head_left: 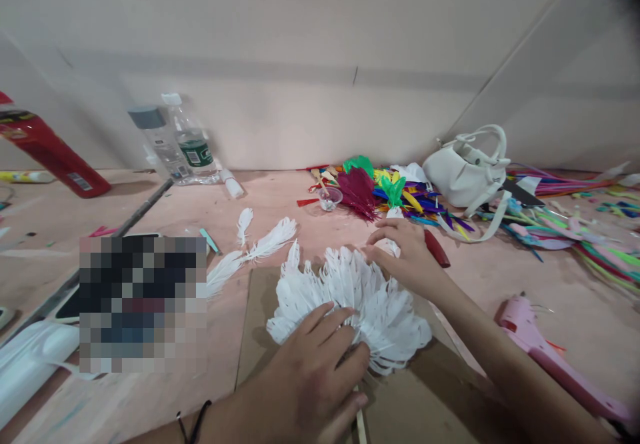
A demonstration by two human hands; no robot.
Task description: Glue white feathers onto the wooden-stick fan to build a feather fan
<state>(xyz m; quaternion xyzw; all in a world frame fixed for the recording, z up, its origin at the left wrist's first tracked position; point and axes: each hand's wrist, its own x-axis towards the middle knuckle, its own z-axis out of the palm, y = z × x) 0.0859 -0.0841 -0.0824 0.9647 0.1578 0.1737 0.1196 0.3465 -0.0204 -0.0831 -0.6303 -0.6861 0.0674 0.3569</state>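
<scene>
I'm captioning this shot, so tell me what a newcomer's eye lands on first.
Likely the fan of white feathers on the brown board, front and center, the left hand on it. Behind it, a heap of bright feathers lies near the wall, beside a white handbag. A pink glue gun lies at right.

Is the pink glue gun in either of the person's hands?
No, the pink glue gun lies on the table, while the left hand rests on the white feathers and the right hand is near their far edge.

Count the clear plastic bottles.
2, side by side at the back left: the grey-capped bottle and, right of it, the white-capped bottle with a green label. No others visible.
</scene>
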